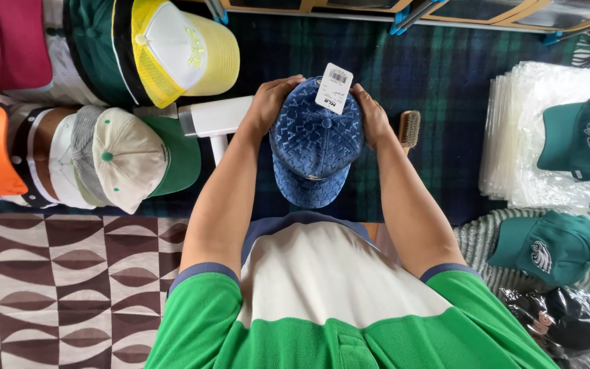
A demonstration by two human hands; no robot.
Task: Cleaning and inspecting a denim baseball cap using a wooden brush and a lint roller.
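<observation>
The scene is lit evenly by soft, bright daylight. Only faint shadows are cast under the forearms and the blue cap (315, 143). Mild glare is seen on the clear bags (520, 137) at the right. Focus is sharp throughout; slight wide-angle bending is noticed at the edges.

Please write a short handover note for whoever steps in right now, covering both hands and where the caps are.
Left hand: grips the left side of the blue cap.
Right hand: grips the cap's right side.
The blue cap is held over the plaid cloth, brim toward the person, with a white tag on top.
Around it: a brush right of the hands, a white handheld device to the left, rows of caps far left, a stack of clear bags and two green caps on the right.
Done or left: cannot tell from this view.
</observation>
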